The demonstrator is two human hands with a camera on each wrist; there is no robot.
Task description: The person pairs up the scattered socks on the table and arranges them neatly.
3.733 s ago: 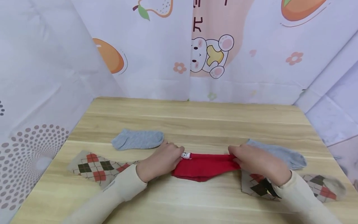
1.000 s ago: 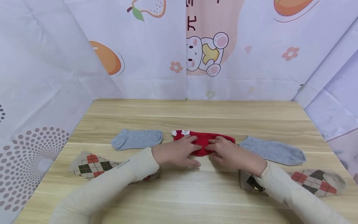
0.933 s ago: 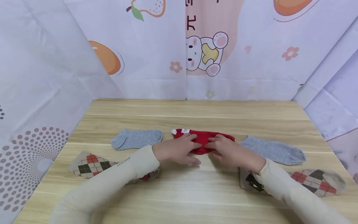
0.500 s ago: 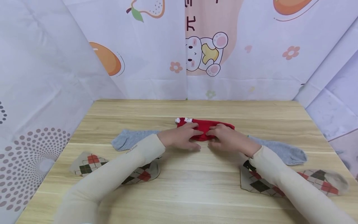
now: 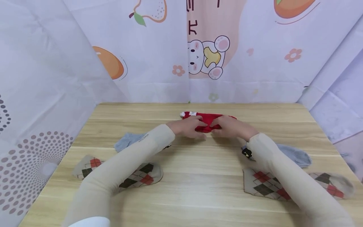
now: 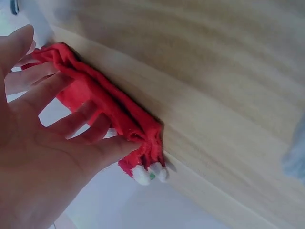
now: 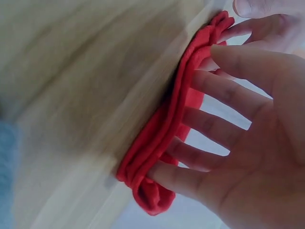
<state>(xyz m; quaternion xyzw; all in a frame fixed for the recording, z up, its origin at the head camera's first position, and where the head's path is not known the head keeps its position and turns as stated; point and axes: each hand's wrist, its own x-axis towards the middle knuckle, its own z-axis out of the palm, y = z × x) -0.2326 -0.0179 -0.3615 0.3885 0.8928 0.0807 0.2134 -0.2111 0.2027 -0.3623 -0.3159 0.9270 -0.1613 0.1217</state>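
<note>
The left hand (image 5: 189, 126) and right hand (image 5: 232, 126) are resting extended fingers, grasping nothing, on the red sock (image 5: 208, 118) near the table's (image 5: 198, 183) far edge, seemingly steadying it evenly. Grey socks (image 5: 295, 155) and argyle socks (image 5: 263, 186) are lying either side, perhaps mirroring their mates.

White printed fabric curtain (image 5: 158, 53), far: dark-red characters (image 5: 193, 27), cut off, unreadable
Beige left sleeve (image 5: 124, 165): dark lettering (image 5: 143, 137), too small to read
</note>
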